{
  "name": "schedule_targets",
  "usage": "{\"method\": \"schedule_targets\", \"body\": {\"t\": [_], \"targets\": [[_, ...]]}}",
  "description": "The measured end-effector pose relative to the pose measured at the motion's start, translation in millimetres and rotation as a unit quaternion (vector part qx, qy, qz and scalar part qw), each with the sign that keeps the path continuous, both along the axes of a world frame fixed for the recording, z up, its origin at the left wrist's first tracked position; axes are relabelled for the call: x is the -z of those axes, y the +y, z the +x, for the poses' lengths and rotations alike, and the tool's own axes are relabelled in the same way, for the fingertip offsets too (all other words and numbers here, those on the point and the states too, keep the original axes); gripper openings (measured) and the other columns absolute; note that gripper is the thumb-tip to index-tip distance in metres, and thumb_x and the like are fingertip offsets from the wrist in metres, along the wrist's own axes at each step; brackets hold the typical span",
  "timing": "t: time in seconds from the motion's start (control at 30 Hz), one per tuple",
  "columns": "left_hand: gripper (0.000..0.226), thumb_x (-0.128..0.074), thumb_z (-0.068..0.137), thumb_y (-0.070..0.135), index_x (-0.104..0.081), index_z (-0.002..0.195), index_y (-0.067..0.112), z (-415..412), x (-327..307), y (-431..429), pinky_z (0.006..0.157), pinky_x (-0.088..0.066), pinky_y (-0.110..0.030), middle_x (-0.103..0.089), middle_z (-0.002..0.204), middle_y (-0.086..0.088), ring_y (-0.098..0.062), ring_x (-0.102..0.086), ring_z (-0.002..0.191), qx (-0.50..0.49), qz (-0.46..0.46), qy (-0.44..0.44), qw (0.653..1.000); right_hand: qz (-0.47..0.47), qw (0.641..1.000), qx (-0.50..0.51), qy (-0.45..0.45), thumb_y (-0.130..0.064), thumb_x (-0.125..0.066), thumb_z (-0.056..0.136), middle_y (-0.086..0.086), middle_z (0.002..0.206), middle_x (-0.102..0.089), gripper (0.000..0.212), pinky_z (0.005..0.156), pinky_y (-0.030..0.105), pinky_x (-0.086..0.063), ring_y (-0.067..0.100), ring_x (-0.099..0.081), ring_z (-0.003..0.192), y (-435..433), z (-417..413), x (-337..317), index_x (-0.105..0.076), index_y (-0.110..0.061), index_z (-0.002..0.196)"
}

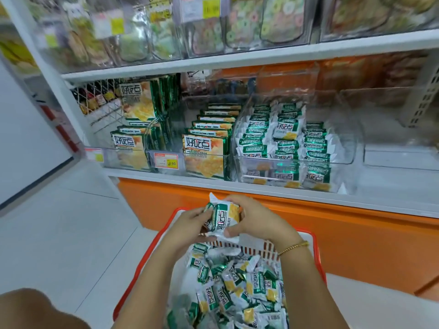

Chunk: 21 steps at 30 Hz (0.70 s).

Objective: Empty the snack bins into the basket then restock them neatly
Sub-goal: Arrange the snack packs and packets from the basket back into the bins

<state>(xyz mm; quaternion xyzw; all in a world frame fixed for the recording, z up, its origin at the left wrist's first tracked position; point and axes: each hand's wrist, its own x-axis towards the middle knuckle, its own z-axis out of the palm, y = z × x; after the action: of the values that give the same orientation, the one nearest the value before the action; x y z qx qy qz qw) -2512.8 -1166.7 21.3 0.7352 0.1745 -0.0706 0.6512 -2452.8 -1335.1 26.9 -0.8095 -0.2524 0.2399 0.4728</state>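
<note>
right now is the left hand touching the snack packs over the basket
Touching. The head view shows fingers of the left hand curled against the left edge of the snack packs, with the right hand gripping the opposite side.

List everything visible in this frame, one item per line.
held packets: at least two, green-white-yellow, between both hands above the basket
loose packets: many, same colours, heaped in the basket
basket: one, red, on the floor below the shelf
stacked packets: many, green-white, in rows in a clear bin
clear bin: one, transparent, lower shelf
large bags: several, green-yellow, upright, left of that bin
price tag: one, red-yellow, shelf front
upper-shelf bags: several, blurred
left hand: grips the held packets
right hand: pinches them; gold bracelet on wrist
</note>
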Motion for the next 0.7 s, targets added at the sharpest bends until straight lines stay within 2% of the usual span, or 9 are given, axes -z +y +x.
{"method": "schedule_targets", "body": {"t": [0.1,0.17,0.27,0.37,0.47,0.53,0.6,0.7], "targets": [[0.041,-0.046,0.088,0.057,-0.067,0.103,0.025,-0.6,-19.8,-5.9,0.074,-0.057,-0.032,-0.072,0.102,-0.005,-0.020,-0.068,0.097,0.019,-0.002,-0.021,1.000,0.010,0.998,0.026,-0.050,-0.021,-0.083,0.070,-0.002,0.111,-0.051,0.062,0.073,0.026,-0.043,0.017,-0.054,0.094,-0.2,-2.0,-12.4,-0.050,-0.038,0.119],[0.042,-0.053,0.079,0.057,-0.064,0.108,0.029,-2.2,-32.0,-6.6,0.077,-0.057,-0.029,-0.071,0.108,0.001,-0.014,-0.066,0.100,0.065,0.019,-0.053,0.996,0.021,0.996,0.034,-0.084,-0.023,-0.083,0.071,-0.003,0.107,-0.044,0.060,0.067,0.020,-0.039,0.011,-0.048,0.087,-0.5,-3.5,-25.7,-0.050,-0.039,0.118],[0.052,-0.067,0.070,0.044,-0.061,0.116,0.023,-1.5,-49.4,-3.7,0.079,-0.055,-0.026,-0.070,0.109,0.001,-0.014,-0.067,0.098,0.111,0.042,-0.078,0.990,0.048,0.992,0.050,-0.101,-0.027,-0.082,0.072,-0.005,0.110,-0.048,0.058,0.077,0.025,-0.050,0.011,-0.054,0.094,-0.1,-4.7,-37.4,-0.050,-0.037,0.119],[0.047,-0.071,0.068,0.038,-0.062,0.112,0.026,2.7,-66.6,-4.9,0.078,-0.055,-0.024,-0.071,0.106,0.006,-0.012,-0.069,0.094,0.145,0.050,-0.108,0.982,0.113,0.989,0.048,-0.081,-0.032,-0.073,0.082,-0.009,0.106,-0.066,0.045,0.074,0.026,-0.055,0.002,-0.063,0.087,-5.4,-4.7,-47.4,-0.049,-0.043,0.119],[0.040,-0.066,0.072,0.043,-0.063,0.109,0.030,13.5,-77.3,-9.8,0.083,-0.056,-0.029,-0.072,0.105,0.008,-0.012,-0.069,0.095,0.154,0.048,-0.135,0.978,0.145,0.987,0.035,-0.052,-0.051,-0.064,0.079,-0.018,0.118,-0.063,0.055,0.093,0.031,-0.051,0.000,-0.060,0.107,-14.7,-3.1,-59.8,-0.034,-0.059,0.125],[0.033,-0.064,0.075,0.042,-0.064,0.107,0.035,22.4,-84.8,-13.3,0.084,-0.056,-0.029,-0.072,0.106,0.009,-0.011,-0.068,0.098,0.163,0.030,-0.145,0.975,0.158,0.987,0.027,-0.032,-0.055,-0.058,0.076,-0.021,0.119,-0.062,0.063,0.092,0.028,-0.050,0.002,-0.060,0.108,-24.6,-0.1,-68.0,-0.026,-0.059,0.130],[0.031,-0.064,0.075,0.041,-0.066,0.106,0.039,32.6,-93.4,-15.6,0.089,-0.053,-0.031,-0.071,0.109,0.009,-0.011,-0.066,0.103,0.176,0.028,-0.155,0.972,0.178,0.983,0.033,-0.017,-0.050,-0.055,0.078,-0.025,0.105,-0.065,0.056,0.087,0.026,-0.052,0.004,-0.065,0.099,-36.7,3.6,-77.6,-0.031,-0.058,0.127],[0.047,-0.067,0.072,0.039,-0.064,0.117,0.029,51.1,-107.0,-21.7,0.092,-0.050,-0.031,-0.068,0.116,0.001,-0.014,-0.064,0.107,0.194,0.024,-0.167,0.966,0.185,0.981,0.048,-0.019,-0.037,-0.056,0.082,-0.021,0.102,-0.069,0.039,0.082,0.020,-0.054,0.000,-0.065,0.095,-54.6,15.5,-95.4,-0.051,-0.043,0.120]]}}
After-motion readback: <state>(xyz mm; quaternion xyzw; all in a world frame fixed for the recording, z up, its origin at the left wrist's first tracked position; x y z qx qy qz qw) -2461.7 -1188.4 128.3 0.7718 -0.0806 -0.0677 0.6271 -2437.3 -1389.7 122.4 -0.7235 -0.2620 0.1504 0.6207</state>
